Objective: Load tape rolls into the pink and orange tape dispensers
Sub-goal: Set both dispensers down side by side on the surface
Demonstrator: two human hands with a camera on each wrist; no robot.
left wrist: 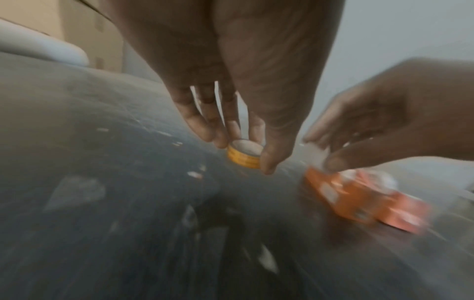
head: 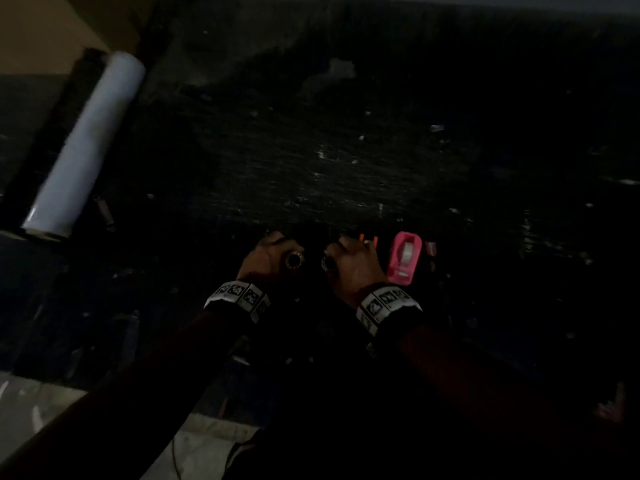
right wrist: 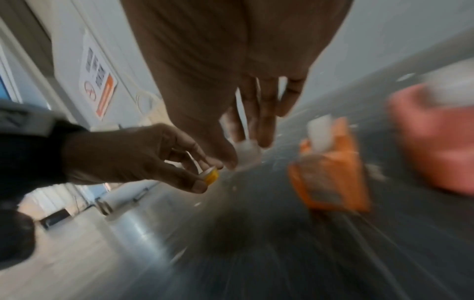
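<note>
My left hand (left wrist: 243, 160) pinches a small tape roll (left wrist: 245, 155) with a yellow-orange side, just above the dark table. Beside it, my right hand (right wrist: 242, 157) pinches a small whitish piece (right wrist: 247, 152) that is too blurred to identify. The orange dispenser (right wrist: 330, 174) lies on the table right of both hands, with a clear roll (right wrist: 320, 132) at its top. Further right stands the pink dispenser (head: 405, 258), which holds a clear roll. In the dark head view, the left hand (head: 277, 254) and right hand (head: 343, 254) sit close together near the table's front.
The table (head: 346, 161) is dark, scratched and strewn with small scraps. A large white film roll (head: 86, 143) lies at its far left, with a cardboard box (head: 52, 26) behind it. A white wall with a sticker (right wrist: 100, 89) is visible in the right wrist view.
</note>
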